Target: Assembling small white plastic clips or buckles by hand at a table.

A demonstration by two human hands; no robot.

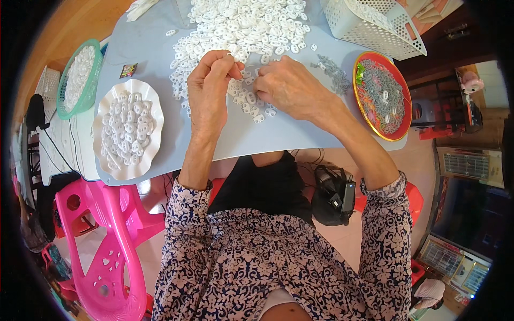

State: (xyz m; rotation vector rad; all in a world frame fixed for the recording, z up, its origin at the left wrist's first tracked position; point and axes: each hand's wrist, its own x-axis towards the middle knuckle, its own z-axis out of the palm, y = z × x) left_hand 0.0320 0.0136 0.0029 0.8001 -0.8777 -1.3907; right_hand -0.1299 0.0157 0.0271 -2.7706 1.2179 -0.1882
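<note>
My left hand (210,83) is raised over the grey table with thumb and forefinger pinched. A bit of a small white plastic piece shows at its fingertips. Beside it, my right hand (292,88) has its fingers curled down and pressed together at the edge of the pile; whatever they hold is hidden. Around and beyond both hands spreads a large heap of white oval plastic pieces (243,27) with two holes each. Several loose white pieces (250,101) lie between my wrists. Right of my right hand lies a scatter of small grey metal parts, apparently springs (336,75).
At left, a white scalloped dish (98,136) holds more white pieces, near a small wrapped packet (128,70) and a green basket (61,107). At right are a red gold-rimmed tray (405,107) of grey parts and a white perforated basket (369,37). A pink plastic chair (131,251) stands lower left.
</note>
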